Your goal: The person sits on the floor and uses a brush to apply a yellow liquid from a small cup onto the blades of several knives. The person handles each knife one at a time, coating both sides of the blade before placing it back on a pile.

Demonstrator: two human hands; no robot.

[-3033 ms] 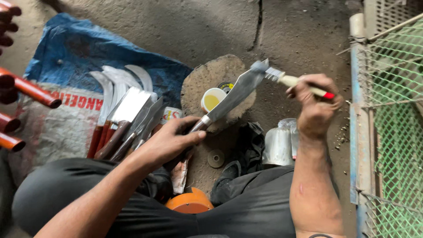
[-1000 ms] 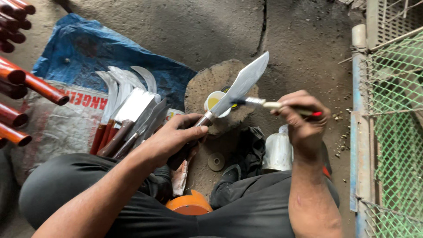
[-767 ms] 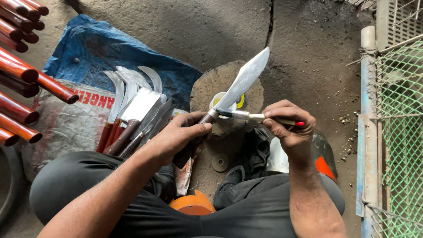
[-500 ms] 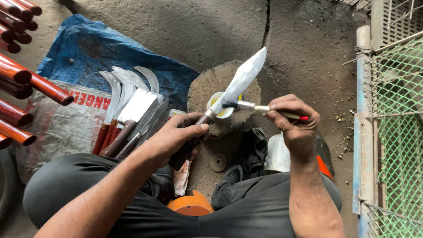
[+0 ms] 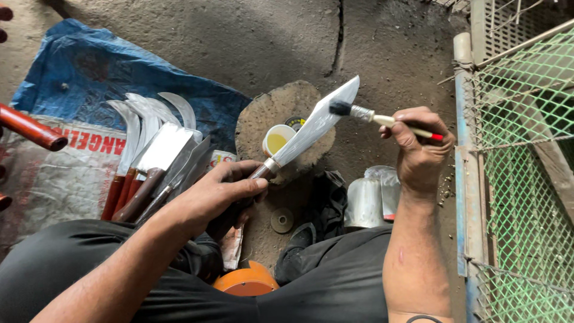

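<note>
My left hand [image 5: 209, 194] grips the dark handle of a broad knife [image 5: 314, 128], whose shiny blade points up and to the right over a round wooden block [image 5: 263, 113]. My right hand [image 5: 418, 149] holds a small paintbrush [image 5: 382, 118] with a pale handle and red tip. Its dark bristles touch the blade near the tip. A small yellow cup [image 5: 276, 140] of yellowish liquid sits on the block just beneath the blade.
Several finished knives and sickles [image 5: 152, 161] with reddish handles lie on a blue and white sack [image 5: 78, 90] at left. Red pipes [image 5: 30, 127] jut in from the left edge. A metal tin [image 5: 366, 200], an orange tub [image 5: 248, 281] and a green mesh fence [image 5: 520, 155] are close by.
The brush has moved from near the blade's base up to its tip. The knife is still held in the same tilted pose.
</note>
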